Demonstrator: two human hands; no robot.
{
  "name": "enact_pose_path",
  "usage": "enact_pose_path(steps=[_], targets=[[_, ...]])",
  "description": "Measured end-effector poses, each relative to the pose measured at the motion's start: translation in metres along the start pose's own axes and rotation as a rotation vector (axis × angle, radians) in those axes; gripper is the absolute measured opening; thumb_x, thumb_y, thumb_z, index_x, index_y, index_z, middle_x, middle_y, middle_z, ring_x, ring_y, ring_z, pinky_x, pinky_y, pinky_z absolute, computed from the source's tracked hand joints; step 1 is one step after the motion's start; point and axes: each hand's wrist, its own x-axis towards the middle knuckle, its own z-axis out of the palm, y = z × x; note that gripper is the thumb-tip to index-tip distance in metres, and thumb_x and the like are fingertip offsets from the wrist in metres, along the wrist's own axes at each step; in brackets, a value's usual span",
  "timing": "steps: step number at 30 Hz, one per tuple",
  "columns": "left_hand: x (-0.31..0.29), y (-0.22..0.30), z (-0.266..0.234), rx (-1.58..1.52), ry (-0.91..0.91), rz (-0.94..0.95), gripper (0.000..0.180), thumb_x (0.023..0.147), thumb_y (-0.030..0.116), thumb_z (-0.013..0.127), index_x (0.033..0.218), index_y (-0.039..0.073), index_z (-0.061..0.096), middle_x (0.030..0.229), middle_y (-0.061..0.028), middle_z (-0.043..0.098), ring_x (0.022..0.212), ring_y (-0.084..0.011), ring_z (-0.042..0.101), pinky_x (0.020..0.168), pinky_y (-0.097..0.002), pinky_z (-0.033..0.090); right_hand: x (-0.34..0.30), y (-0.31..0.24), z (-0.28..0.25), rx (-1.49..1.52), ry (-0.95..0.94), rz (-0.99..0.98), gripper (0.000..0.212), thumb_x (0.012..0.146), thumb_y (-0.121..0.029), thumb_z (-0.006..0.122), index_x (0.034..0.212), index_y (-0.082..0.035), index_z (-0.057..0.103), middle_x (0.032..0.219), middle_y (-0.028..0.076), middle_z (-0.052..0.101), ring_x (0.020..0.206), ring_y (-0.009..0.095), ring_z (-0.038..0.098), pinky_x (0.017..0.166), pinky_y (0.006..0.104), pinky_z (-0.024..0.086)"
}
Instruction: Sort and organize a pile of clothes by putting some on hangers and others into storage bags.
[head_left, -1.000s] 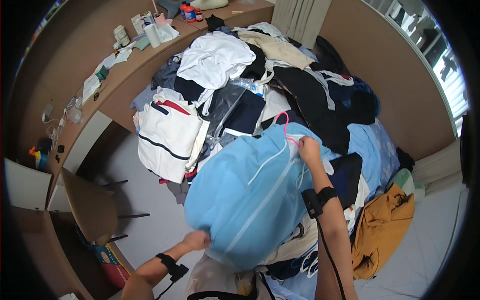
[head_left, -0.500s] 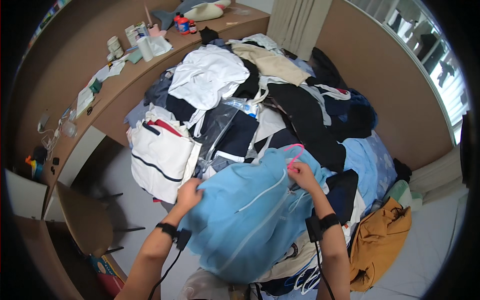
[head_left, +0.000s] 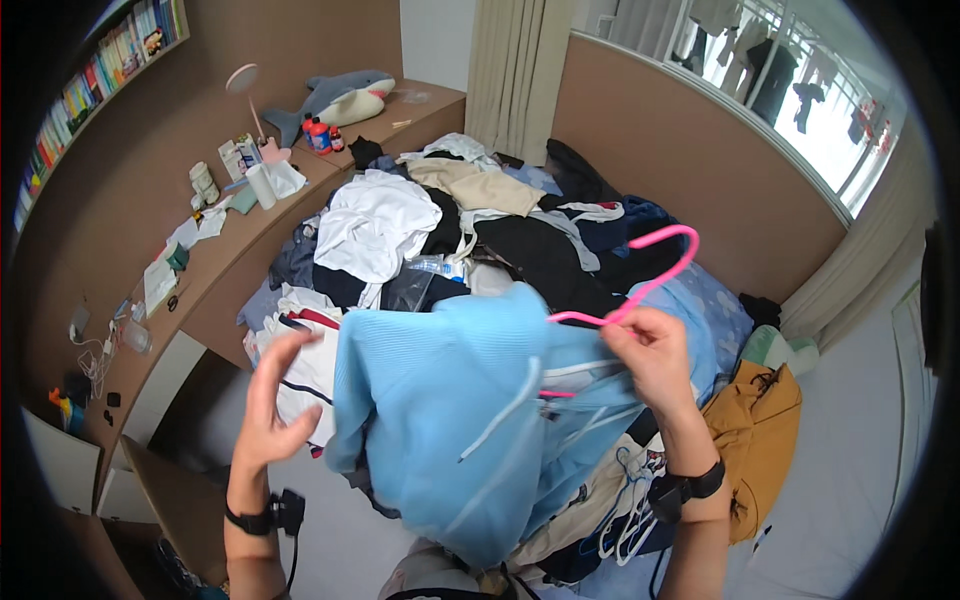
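Note:
A light blue hooded jacket (head_left: pixel 440 390) with white drawcords hangs raised in front of me. My right hand (head_left: pixel 655 365) is closed on a pink clothes hanger (head_left: pixel 692 248), pinching it near the base of its hook. One arm of the hanger runs into the neck of the jacket, and another short pink piece shows at the jacket's front opening. Most of the hanger is hidden by the cloth. My left hand (head_left: pixel 275 405) is beside the jacket's left edge, fingers and thumb apart, holding nothing.
Behind the jacket a large heap of clothes covers the bed, with a white shirt (head_left: pixel 375 225) and black garments. White hangers (head_left: pixel 625 535) lie near me at right, beside a mustard-brown garment (head_left: pixel 765 430). A curved desk (head_left: pixel 225 260) runs along the left, with a chair (head_left: pixel 170 500) below.
The jacket and hanger have been lifted toward me, with the hook now standing out at the right. My left hand has let go of the jacket and moved left. The view has tilted up.

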Motion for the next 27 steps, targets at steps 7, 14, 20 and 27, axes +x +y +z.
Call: enact_pose_path(steps=[7, 14, 20, 27], targets=[[0.079, 0.11, 0.027, 0.575, -0.303, 0.242, 0.045, 0.07, 0.031, 0.067, 0.108, 0.01, 0.056, 0.084, -0.012, 0.052, 0.078, -0.0296, 0.053, 0.067, -0.0353, 0.043, -0.012, -0.082, 0.018, -0.094, -0.245, -0.029, 0.011, 0.081, -0.008, 0.06, 0.081, 0.003, 0.062, 0.072, 0.002, 0.06, 0.065, 0.004, 0.05, 0.058, 0.0196, 0.041], [0.098, 0.151, 0.013, 0.492, 0.082, 0.677, 0.024, 0.067, 0.016, 0.067, 0.088, 0.009, 0.058, 0.075, -0.009, 0.05, 0.065, -0.0281, 0.054, 0.055, -0.0354, 0.044, -0.042, -0.162, -0.02, -0.225, -0.209, -0.141, 0.017, 0.083, -0.011, 0.057, 0.091, 0.003, 0.061, 0.077, 0.002, 0.059, 0.071, 0.006, 0.052, 0.065, 0.0205, 0.044], [0.127, 0.182, -0.048, 0.384, 0.373, 0.757, 0.018, 0.075, 0.008, 0.063, 0.093, 0.002, 0.061, 0.081, -0.0102, 0.057, 0.074, -0.0228, 0.057, 0.068, -0.0291, 0.044, -0.063, -0.191, -0.079, -0.507, 0.189, -0.526, 0.025, 0.082, -0.016, 0.058, 0.102, 0.0, 0.058, 0.096, 0.008, 0.061, 0.083, 0.015, 0.058, 0.075, 0.0281, 0.047], [0.129, 0.224, -0.056, 0.385, 0.315, 0.829, 0.02, 0.078, 0.008, 0.063, 0.096, -0.001, 0.058, 0.089, -0.0046, 0.056, 0.084, -0.0114, 0.054, 0.076, -0.0216, 0.041, -0.054, -0.215, -0.11, -0.94, 0.569, -0.908, 0.019, 0.081, 0.001, 0.051, 0.099, 0.002, 0.057, 0.08, 0.01, 0.057, 0.071, 0.016, 0.056, 0.067, 0.0251, 0.044]])
